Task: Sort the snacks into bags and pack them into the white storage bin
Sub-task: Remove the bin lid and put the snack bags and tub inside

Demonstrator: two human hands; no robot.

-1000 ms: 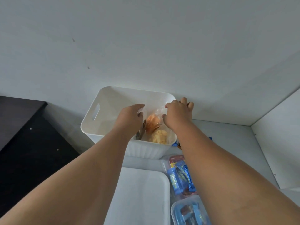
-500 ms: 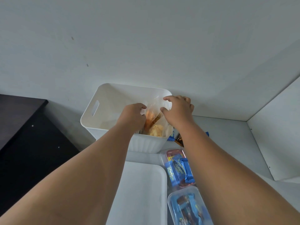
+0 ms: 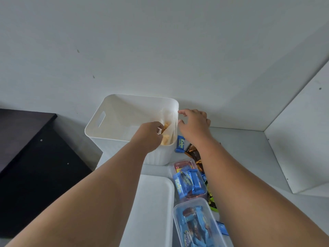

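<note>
Pinching the snack bag [image 3: 170, 120] inside the white storage bin [image 3: 122, 111], left hand [image 3: 148, 135] grip tight; right hand [image 3: 195, 123] grip loose, empty.

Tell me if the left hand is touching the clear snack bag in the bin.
Touching. Head view: the left hand pinches the clear snack bag inside the white bin.

Left arm [image 3: 106, 184]: bare, stretched from 7 o'clock toward 1 o'clock.
Left hand [image 3: 149, 137]: back turned up, fingers curled under and closed on the edge of a bag [image 3: 170, 120].
Right arm [image 3: 240, 184]: bare, stretched from 5 o'clock toward 11 o'clock.
Right hand [image 3: 194, 125]: set at 3 o'clock of the left one and apart from it. Back turned up, thumb and fingers loosely bent and spread, nothing held.
</note>
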